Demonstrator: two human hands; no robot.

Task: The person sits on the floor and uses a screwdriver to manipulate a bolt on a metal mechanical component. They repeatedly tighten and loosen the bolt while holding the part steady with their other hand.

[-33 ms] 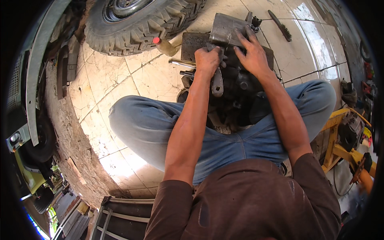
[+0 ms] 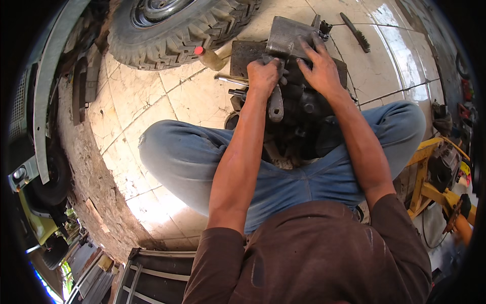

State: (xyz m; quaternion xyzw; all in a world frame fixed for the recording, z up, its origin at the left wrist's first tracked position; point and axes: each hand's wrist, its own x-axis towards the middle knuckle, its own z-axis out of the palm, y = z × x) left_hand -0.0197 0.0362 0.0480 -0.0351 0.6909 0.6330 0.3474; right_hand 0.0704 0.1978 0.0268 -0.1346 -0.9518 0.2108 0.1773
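Between my bent knees stands a dark, greasy engine-like metal assembly. A smooth grey metal block lies on its far side. My left hand is closed around a grey wrench, whose flat handle ends in a hole and points back toward me. The wrench's head is mostly hidden by the fingers, close to the block's near edge. On the right, my right hand rests with fingers spread, the fingertips touching the grey block's right side. Its fingertips look blackened.
Left of the assembly are a bottle with a red cap and a shiny metal rod. Beyond them lies a large knobbly tyre. A black brush is on the tiled floor at the far right. A yellow metal frame stands beside my right knee.
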